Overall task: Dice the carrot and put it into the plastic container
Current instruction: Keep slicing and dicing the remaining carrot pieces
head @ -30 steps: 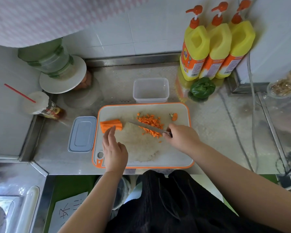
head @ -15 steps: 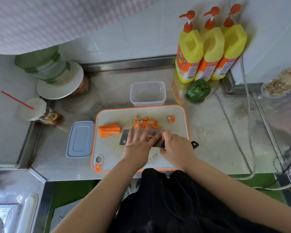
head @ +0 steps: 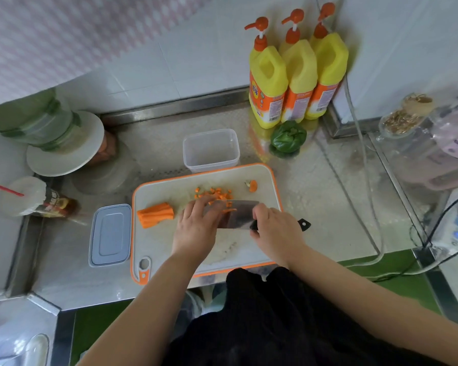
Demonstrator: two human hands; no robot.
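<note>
Two hands work over your orange-rimmed cutting board (head: pixel 169 249). Your right hand (head: pixel 276 231) grips the cleaver (head: pixel 238 213) by its black handle; your left hand (head: pixel 196 225) lies with straight fingers on the flat blade, hiding part of it. Beyond the blade sit the diced carrot (head: pixel 217 194) pieces; uncut carrot sticks (head: pixel 156 214) lie left. A grey lid (head: pixel 111 235) rests beside the board. Farther back stands the plastic container (head: pixel 211 150), then a green vegetable (head: pixel 288 138) and three yellow bottles (head: pixel 294 75). Motion blurs your fingertips.
</note>
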